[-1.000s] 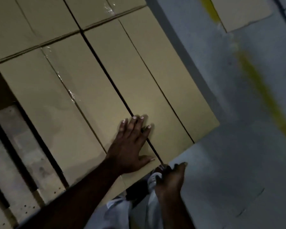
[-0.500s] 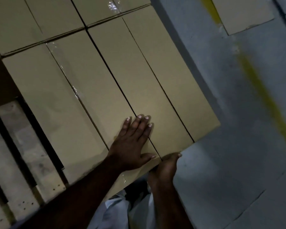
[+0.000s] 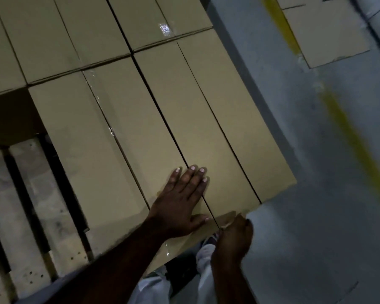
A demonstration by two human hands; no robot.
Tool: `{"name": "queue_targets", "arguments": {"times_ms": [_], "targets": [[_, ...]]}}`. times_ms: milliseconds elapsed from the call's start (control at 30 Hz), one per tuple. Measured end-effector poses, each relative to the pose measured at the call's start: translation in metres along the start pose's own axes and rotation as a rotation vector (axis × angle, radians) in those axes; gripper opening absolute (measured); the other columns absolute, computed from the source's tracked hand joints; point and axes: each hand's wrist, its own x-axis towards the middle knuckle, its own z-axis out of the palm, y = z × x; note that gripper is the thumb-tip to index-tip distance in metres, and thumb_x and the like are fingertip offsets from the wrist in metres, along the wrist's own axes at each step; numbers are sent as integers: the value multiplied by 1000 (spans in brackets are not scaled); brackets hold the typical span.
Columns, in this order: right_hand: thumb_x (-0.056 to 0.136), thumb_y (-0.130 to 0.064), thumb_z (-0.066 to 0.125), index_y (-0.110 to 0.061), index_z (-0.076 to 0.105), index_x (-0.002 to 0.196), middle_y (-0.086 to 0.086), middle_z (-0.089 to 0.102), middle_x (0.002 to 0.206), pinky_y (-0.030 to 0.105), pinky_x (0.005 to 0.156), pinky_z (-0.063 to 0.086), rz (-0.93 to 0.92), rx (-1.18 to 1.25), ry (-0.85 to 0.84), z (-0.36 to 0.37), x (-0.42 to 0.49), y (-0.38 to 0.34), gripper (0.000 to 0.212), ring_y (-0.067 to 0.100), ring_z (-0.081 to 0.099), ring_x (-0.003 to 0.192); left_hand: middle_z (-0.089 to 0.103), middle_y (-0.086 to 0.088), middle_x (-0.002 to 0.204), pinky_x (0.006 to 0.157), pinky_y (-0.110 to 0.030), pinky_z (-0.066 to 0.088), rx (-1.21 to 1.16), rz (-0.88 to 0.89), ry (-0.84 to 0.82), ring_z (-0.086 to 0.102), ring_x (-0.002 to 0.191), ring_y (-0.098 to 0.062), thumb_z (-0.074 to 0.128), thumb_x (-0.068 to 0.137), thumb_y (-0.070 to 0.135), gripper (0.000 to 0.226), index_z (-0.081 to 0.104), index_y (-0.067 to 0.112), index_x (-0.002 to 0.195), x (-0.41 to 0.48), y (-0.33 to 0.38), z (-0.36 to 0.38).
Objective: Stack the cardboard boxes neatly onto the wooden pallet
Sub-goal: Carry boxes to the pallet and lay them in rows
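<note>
The cardboard box being settled lies on the outer corner of the wooden pallet, directly ahead of both hands, its long side tight against a taped neighbour box with only a thin dark gap between them. The left hand lies flat and spread on top, fingers straight, straddling that gap near the closest end. The right hand sits just beside it at the box's near edge, fingers curled against the end face; whether it grips or merely pushes I cannot tell. Beyond the fingertips a farther row of boxes runs across the pallet, tops level with these two. To the left of the left arm, bare slats show with nothing on them, so this layer looks partly filled: I judge one more spot is open there, and the present box needs only a last nudge to sit flush. To the right of the right hand is grey floor with a yellow line, and farther off a flat cardboard sheet.
</note>
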Motion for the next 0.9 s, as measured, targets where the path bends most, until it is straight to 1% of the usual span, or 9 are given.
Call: {"name": "queue_targets", "arguments": {"times_ms": [67, 133, 200, 267, 367, 433, 533, 667, 900], "targets": [[99, -26, 54, 0, 51, 139, 24, 55, 132, 43, 99, 46, -285, -94, 129, -8, -8, -22, 48, 39, 55, 119, 7, -8, 164, 121, -52, 8, -13, -11, 17, 1, 152, -28, 37, 92, 67, 85, 22, 12, 155, 1, 0, -1], [94, -20, 60, -1, 60, 128, 21, 57, 120, 41, 89, 49, -560, -182, 153, -12, -17, -43, 39, 29, 56, 109, 15, -9, 163, 120, -50, 13, -78, -32, 70, 6, 152, -27, 42, 94, 58, 76, 30, 11, 153, 1, -3, -2], [92, -14, 60, -4, 66, 118, 18, 59, 115, 33, 87, 46, -749, -259, 50, -2, -19, -52, 29, 23, 54, 104, 24, -12, 160, 117, -51, 18, -164, -117, 179, 13, 150, -29, 51, 93, 45, 66, 38, 11, 149, -1, -13, -6], [90, -26, 54, -5, 68, 116, 16, 60, 117, 29, 92, 42, -978, -376, -102, 16, -24, -52, 36, 28, 56, 107, 31, -16, 157, 116, -53, 22, -214, -319, 315, 21, 147, -34, 58, 89, 34, 63, 42, 9, 145, -10, -32, -12], [89, -35, 53, -10, 65, 126, 16, 56, 132, 44, 104, 43, -1266, -570, -363, 42, -38, -56, 46, 35, 51, 123, 33, -22, 154, 115, -54, 24, -225, -752, 421, 29, 143, -41, 55, 86, 35, 69, 39, 7, 147, -39, -68, -23], [90, -41, 53, -16, 59, 135, 15, 47, 146, 54, 111, 35, -1358, -743, -425, 58, -42, -58, 52, 36, 41, 136, 28, -26, 155, 112, -57, 25, -236, -1059, 433, 28, 141, -45, 52, 86, 44, 78, 32, 3, 149, -60, -87, -27], [93, -52, 45, -17, 44, 148, 18, 32, 157, 61, 116, 22, -1420, -957, -408, 78, -36, -67, 65, 37, 25, 147, 16, -24, 159, 115, -56, 24, -496, -1414, 479, 21, 144, -43, 53, 89, 60, 93, 17, 3, 153, -75, -106, -33], [96, -60, 32, -16, 29, 155, 21, 14, 163, 61, 119, 9, -1437, -1121, -399, 91, -26, -67, 74, 39, 9, 151, 37, -16, 152, 114, -41, 30, -756, -1447, 609, 36, 139, -35, 61, 88, 58, 92, 19, 9, 154, -69, -114, -43], [97, -59, 31, -12, 28, 155, 22, 14, 163, 61, 119, 8, -1487, -1150, -375, 92, -25, -61, 75, 40, 9, 151, 36, -13, 154, 113, -37, 28, -761, -1428, 659, 34, 141, -33, 62, 88, 54, 93, 16, 11, 156, -68, -113, -48]]}}
